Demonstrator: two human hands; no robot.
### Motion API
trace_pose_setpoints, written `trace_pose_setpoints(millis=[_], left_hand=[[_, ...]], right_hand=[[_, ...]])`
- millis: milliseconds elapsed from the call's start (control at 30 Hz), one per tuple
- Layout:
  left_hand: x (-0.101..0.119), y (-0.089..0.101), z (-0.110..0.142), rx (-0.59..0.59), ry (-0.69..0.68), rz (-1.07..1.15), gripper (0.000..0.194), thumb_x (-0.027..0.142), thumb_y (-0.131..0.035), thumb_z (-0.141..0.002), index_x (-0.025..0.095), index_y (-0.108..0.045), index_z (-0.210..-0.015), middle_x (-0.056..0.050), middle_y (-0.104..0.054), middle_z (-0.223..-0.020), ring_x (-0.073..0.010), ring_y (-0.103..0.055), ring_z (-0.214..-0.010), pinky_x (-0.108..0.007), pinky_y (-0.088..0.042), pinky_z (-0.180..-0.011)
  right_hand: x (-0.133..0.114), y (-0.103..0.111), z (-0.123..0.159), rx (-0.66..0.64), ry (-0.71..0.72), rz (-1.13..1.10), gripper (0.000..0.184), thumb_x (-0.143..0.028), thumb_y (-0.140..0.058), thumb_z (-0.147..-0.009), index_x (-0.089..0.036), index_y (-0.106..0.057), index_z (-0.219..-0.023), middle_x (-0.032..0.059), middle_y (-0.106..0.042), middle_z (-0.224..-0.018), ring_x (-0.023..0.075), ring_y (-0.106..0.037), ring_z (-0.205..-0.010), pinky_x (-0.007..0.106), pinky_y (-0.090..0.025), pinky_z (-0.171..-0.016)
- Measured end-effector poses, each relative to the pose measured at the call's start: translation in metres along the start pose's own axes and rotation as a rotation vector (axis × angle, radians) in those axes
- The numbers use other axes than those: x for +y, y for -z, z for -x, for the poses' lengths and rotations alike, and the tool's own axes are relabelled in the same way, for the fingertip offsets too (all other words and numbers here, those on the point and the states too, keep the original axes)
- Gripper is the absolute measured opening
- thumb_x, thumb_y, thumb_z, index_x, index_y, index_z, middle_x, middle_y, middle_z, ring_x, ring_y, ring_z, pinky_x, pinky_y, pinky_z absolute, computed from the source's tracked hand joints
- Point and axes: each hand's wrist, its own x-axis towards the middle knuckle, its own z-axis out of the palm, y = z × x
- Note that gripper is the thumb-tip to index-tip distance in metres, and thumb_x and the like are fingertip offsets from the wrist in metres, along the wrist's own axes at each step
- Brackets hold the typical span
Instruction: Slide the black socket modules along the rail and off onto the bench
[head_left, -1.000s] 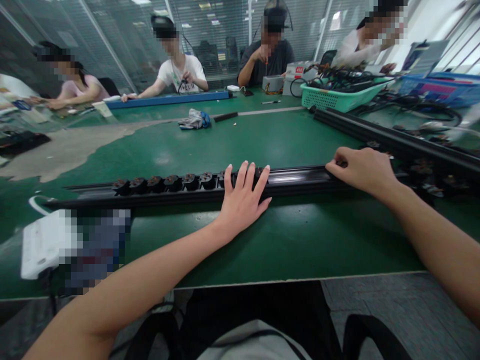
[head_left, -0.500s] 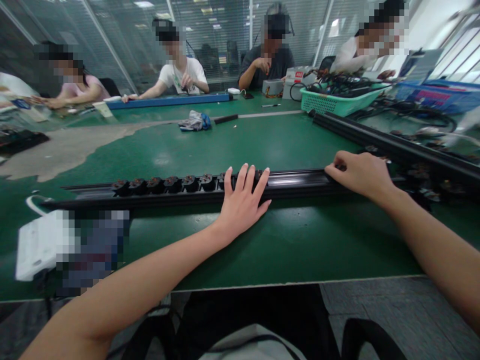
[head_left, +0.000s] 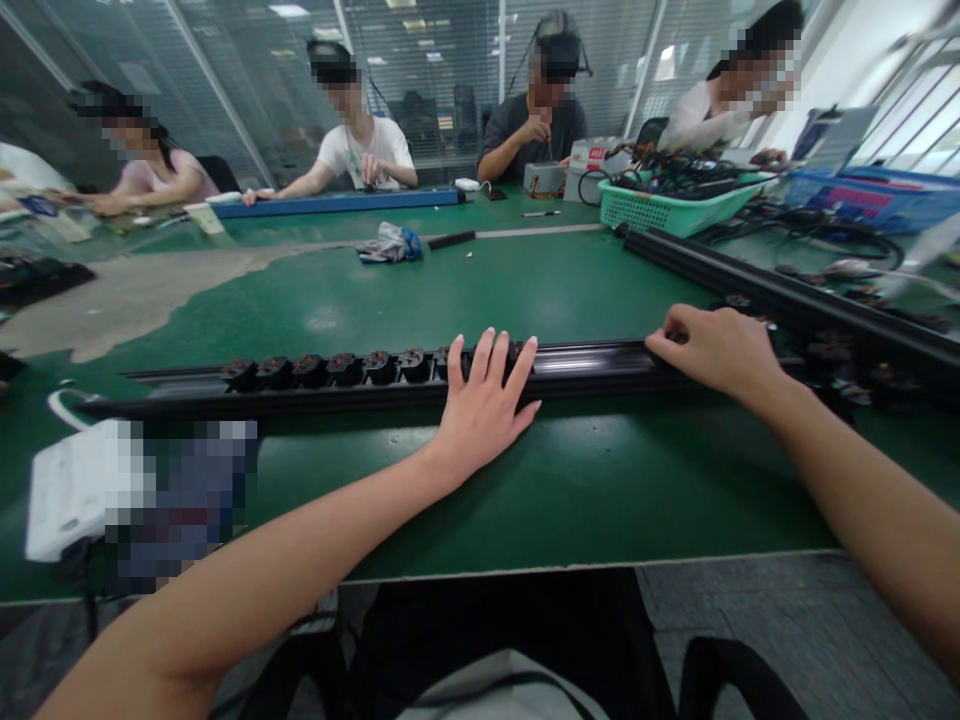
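A long black channel-shaped rail point(head_left: 585, 362) lies across the table in front of me. Several round black socket modules point(head_left: 343, 369) with coppery metal parts sit in a row along its left half. My left hand point(head_left: 484, 400) rests over the right end of that row, fingers spread, hiding the modules beneath. Further right, my right hand point(head_left: 716, 345) is curled with thumb and forefinger pinched at the rail. Something dark shows inside the curl, but the fingers hide what it is.
Another black rail point(head_left: 780, 290) lies slanted at the right, loose black modules point(head_left: 832, 350) beside it. Behind stands a green basket point(head_left: 660, 208) of cables. A white box point(head_left: 82, 490) is at the left, a grey-blue cloth point(head_left: 391, 243) farther back. Co-workers sit across the table.
Both my hands keep nearly the same place and pose on the rail. Across the table, a co-worker's hand now holds a thin tool over a grey box.
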Motion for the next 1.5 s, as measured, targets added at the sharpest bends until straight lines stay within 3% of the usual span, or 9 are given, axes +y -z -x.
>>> trace_pose_setpoints(millis=[1033,1500], left_hand=[[0.001,0.001,0.0,-0.003,0.007,-0.005,0.069,0.045,-0.048,-0.098,0.014,-0.033,-0.158,-0.021,-0.042,-0.155,-0.0374,-0.03,-0.147,-0.062,-0.012,-0.12],[0.001,0.001,0.0,0.004,0.005,-0.006,0.068,0.044,-0.049,-0.098,0.014,-0.034,-0.158,-0.022,-0.043,-0.154,-0.0377,-0.031,-0.147,-0.062,-0.012,-0.12]], right_hand=[[0.01,0.006,0.0,-0.062,-0.07,0.039,0.055,-0.06,-0.04,-0.087,-0.018,-0.073,-0.1,0.017,-0.069,-0.086,0.0339,-0.064,-0.081,0.041,-0.043,-0.069],[0.012,0.004,0.0,-0.088,-0.064,0.044,0.067,-0.065,-0.027,-0.092,-0.016,-0.072,-0.099,0.0203,-0.069,-0.088,0.0369,-0.065,-0.082,0.043,-0.043,-0.068]])
